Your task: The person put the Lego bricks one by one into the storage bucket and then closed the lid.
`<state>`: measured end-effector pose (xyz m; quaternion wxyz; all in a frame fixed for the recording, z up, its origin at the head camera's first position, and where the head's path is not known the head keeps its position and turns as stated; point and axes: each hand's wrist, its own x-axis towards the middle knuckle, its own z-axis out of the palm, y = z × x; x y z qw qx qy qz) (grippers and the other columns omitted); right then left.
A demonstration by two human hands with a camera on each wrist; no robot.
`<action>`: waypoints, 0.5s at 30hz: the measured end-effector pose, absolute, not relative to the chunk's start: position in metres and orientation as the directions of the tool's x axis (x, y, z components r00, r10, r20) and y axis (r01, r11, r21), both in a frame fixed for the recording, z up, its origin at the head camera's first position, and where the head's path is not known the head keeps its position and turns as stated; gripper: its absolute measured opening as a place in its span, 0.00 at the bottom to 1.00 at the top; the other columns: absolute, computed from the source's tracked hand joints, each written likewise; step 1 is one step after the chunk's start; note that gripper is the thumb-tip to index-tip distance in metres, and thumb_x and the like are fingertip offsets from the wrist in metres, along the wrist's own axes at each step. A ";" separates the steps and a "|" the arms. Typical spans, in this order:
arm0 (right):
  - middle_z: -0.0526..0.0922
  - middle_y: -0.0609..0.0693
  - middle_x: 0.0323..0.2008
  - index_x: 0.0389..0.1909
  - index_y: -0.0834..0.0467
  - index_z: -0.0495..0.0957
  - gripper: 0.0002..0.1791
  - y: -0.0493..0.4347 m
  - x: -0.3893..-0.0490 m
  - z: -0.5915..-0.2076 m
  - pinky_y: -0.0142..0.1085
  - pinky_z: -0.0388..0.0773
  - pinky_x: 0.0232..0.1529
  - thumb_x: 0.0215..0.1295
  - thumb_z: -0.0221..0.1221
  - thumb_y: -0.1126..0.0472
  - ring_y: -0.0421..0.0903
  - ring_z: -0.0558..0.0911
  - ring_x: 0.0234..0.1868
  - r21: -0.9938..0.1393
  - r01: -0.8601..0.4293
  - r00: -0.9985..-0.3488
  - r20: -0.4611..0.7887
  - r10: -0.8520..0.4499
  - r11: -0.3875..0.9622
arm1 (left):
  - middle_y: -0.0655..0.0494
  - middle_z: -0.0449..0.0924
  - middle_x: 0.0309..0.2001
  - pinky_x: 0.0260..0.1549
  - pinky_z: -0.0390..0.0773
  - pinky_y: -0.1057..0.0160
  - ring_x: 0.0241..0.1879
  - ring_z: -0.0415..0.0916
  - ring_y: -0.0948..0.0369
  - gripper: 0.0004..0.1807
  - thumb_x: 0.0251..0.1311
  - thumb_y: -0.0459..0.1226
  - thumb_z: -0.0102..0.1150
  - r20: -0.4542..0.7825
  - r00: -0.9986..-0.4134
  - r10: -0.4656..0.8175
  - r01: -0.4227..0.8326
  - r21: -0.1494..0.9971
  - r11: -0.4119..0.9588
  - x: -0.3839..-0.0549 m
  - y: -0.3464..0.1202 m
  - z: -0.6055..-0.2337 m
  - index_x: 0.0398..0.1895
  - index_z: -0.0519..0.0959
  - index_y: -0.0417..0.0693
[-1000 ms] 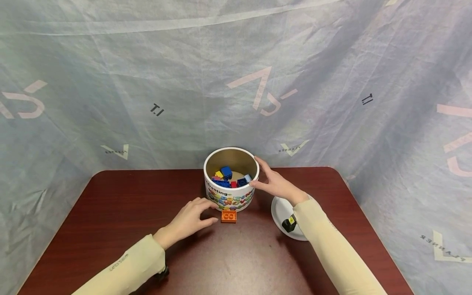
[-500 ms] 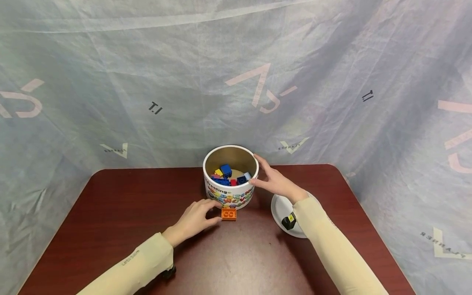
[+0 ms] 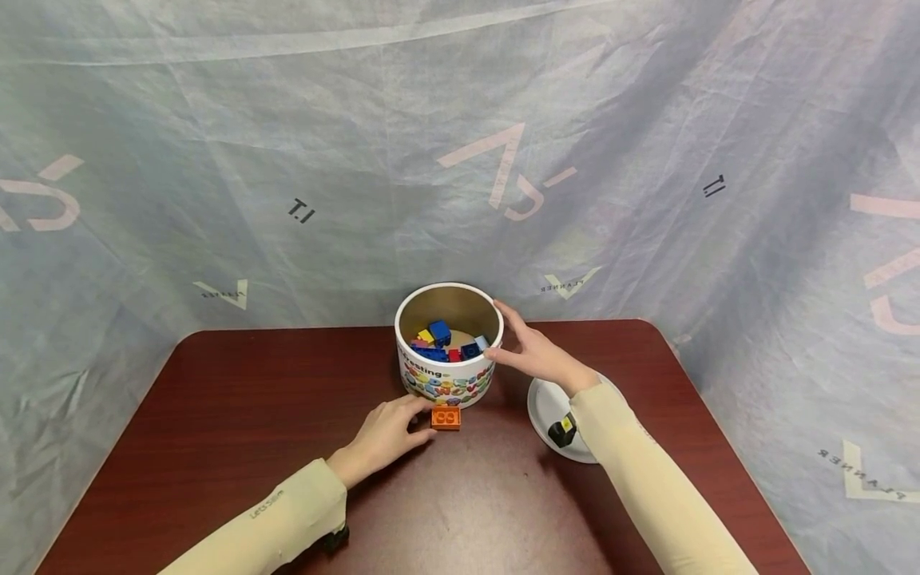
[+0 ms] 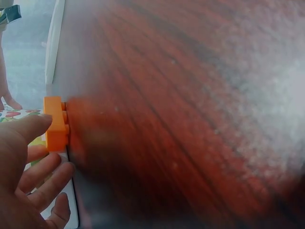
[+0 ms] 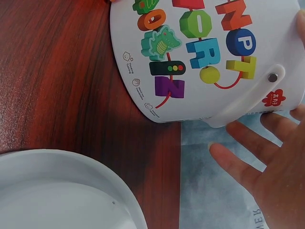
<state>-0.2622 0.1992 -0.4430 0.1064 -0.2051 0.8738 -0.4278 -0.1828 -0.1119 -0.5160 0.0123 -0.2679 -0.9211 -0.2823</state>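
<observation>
An orange toy brick point(image 3: 446, 418) lies studs down on the table, close in front of a white bucket point(image 3: 449, 383) printed with colourful letters. My left hand point(image 3: 388, 435) is at the brick's left end, thumb on the near side and forefinger on the far side. In the left wrist view, the thumb overlaps the orange brick point(image 4: 56, 124); whether it touches is unclear. My right hand point(image 3: 535, 353) rests on the bucket's right side, fingers spread along the rim. Several loose bricks point(image 3: 430, 352) in blue, red, yellow and other colours lie inside.
A white plate point(image 3: 539, 415) stands right of the bucket, partly under my right forearm. The bucket's white handle point(image 5: 252, 100) hangs down its side. A grey cloth point(image 3: 359, 160) hangs behind the dark red table point(image 3: 287, 383).
My left hand has moved right and slightly nearer to the orange brick, coming to its left end. The right hand stays at the bucket rim; the brick keeps its place.
</observation>
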 end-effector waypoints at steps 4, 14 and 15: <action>0.61 0.60 0.79 0.85 0.40 0.38 0.55 0.199 -0.263 -0.443 0.55 0.77 0.64 0.70 0.65 0.40 0.57 0.75 0.69 -0.797 -0.260 -0.894 -0.016 -0.448 0.546 | 0.61 0.84 0.42 0.37 0.82 0.61 0.36 0.79 0.64 0.16 0.59 0.45 0.77 0.188 -0.861 0.473 0.497 0.515 0.699 -0.184 -0.111 -0.517 0.49 0.86 0.54; 0.60 0.59 0.79 0.85 0.40 0.38 0.54 0.199 -0.261 -0.443 0.55 0.77 0.64 0.71 0.64 0.41 0.58 0.74 0.69 -0.801 -0.259 -0.893 -0.015 -0.451 0.540 | 0.59 0.80 0.35 0.27 0.73 0.63 0.29 0.71 0.66 0.17 0.58 0.47 0.78 0.190 -0.861 0.472 0.501 0.485 0.717 -0.184 -0.101 -0.518 0.45 0.85 0.51; 0.60 0.59 0.79 0.85 0.40 0.38 0.54 0.199 -0.261 -0.443 0.55 0.77 0.64 0.71 0.64 0.41 0.58 0.75 0.69 -0.801 -0.260 -0.893 -0.015 -0.451 0.540 | 0.59 0.80 0.35 0.27 0.73 0.64 0.29 0.71 0.66 0.16 0.58 0.46 0.77 0.185 -0.861 0.473 0.498 0.486 0.718 -0.184 -0.100 -0.518 0.45 0.85 0.51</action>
